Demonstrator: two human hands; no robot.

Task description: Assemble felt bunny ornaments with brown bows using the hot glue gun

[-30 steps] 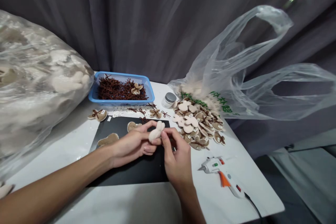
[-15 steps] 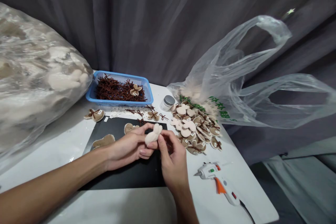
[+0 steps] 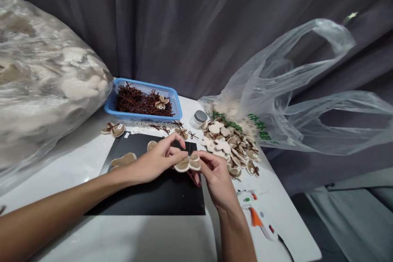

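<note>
A small bunny-shaped fabric piece (image 3: 185, 165), tan with a fuzzy cream edge, is held between both hands above the black mat (image 3: 147, 196). My left hand (image 3: 161, 155) pinches its left side between thumb and fingers. At its right side, my right hand (image 3: 216, 174) grips the ears' end with its fingertips. Another tan piece (image 3: 124, 159) lies on the mat beside my left forearm. One more tan piece (image 3: 151, 145) is partly hidden behind my left hand.
Behind the mat are a blue basket (image 3: 143, 117) of brown bows and a grey-lidded jar (image 3: 200, 117). A heap of bunny pieces (image 3: 233, 143) lies to the right, near a glue gun (image 3: 258, 215). Plastic bags stand at left (image 3: 55, 90) and right (image 3: 267, 86).
The bunny piece has been turned over, from its cream side to its tan side. Both hands have shifted slightly right, and the view has moved a little.
</note>
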